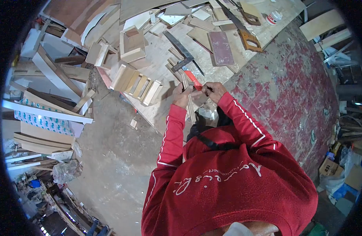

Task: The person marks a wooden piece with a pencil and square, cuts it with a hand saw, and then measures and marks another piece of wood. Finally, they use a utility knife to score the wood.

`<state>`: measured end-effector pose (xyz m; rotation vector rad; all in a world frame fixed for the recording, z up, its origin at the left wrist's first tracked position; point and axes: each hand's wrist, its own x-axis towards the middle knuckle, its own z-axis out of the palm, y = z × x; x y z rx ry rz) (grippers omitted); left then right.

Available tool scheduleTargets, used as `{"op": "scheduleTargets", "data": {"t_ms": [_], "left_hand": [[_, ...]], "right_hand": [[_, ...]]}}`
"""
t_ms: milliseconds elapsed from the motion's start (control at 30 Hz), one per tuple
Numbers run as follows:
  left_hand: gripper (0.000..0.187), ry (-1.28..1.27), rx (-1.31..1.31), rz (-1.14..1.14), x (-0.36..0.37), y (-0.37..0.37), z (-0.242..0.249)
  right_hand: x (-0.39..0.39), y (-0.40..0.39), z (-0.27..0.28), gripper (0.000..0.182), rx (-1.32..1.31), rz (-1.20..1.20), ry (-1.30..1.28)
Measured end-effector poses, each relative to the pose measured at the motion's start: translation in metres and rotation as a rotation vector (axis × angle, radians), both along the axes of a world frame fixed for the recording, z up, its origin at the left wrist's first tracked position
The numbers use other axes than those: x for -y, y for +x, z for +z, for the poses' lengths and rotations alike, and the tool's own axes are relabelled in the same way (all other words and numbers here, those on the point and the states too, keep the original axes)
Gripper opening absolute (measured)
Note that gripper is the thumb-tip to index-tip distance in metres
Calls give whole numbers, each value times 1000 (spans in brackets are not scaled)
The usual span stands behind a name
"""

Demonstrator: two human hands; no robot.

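My left hand [181,96] is closed at the table's near edge, its fingertips against narrow wooden strips [191,109]. A thin dark piece shows at those fingertips. To its right, my right hand [215,92] is pinched shut by the lower end of a flat red object [193,80]. A small dark part shows between its fingers; I cannot tell what it is. Just beyond the hands lies a metal try square [181,51] with a dark stock. Left of them stands a small slatted wooden piece [137,85].
The worktable [165,82] carries an open wooden box [132,44], a dull purple block [220,48], a handsaw [250,41], a white bottle [274,17] and many wood offcuts. Boards and a white plank [47,111] crowd the left side. A worn red floor [283,86] lies to the right.
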<state>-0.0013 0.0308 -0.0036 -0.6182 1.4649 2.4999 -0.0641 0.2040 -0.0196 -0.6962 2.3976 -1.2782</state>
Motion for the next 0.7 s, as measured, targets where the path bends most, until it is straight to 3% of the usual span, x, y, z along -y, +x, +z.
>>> {"op": "scheduleTargets", "data": {"t_ms": [133, 233, 467, 533, 667, 700], "left_hand": [[24, -30, -30, -6, -12, -17, 1], [21, 6, -39, 33, -30, -35, -8], [26, -76, -38, 128, -69, -75, 8], [26, -126, -54, 155, -76, -90, 10], [24, -264, -11, 232, -90, -97, -6], [22, -307, -15, 251, -93, -96, -7]], "right_hand": [[-10, -9, -19, 13, 118, -125, -217], [-22, -18, -26, 15, 133, -230, -238], [-58, -64, -42, 21, 79, -245, -66], [-61, -82, -44, 26, -75, -336, -29], [-68, -115, -28, 30, -52, -208, 40], [-65, -126, -24, 27, -67, -74, 149]]}}
